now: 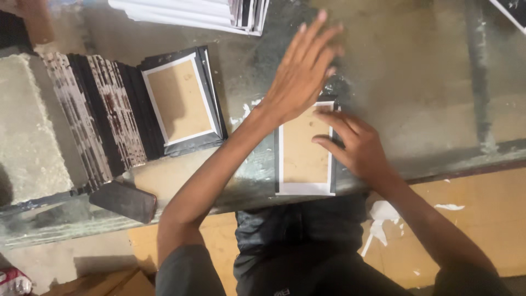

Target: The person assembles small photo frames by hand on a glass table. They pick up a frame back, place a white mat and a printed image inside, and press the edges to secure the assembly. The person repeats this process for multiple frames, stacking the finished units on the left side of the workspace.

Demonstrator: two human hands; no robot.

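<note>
Fingers [335, 121] of the right hand [359, 148] press flat on the right edge of one picture frame [304, 151], lying backing-up at the near edge of the table [416, 71]; left hand [301, 74] hovers above its top end, fingers straight, slightly spread, holding nothing. Looks mid-batch: a leaning row of frames [115, 115] sits left, a white stack [192, 12] behind is cut off. Frame's top edge is hidden under the left hand.
</note>
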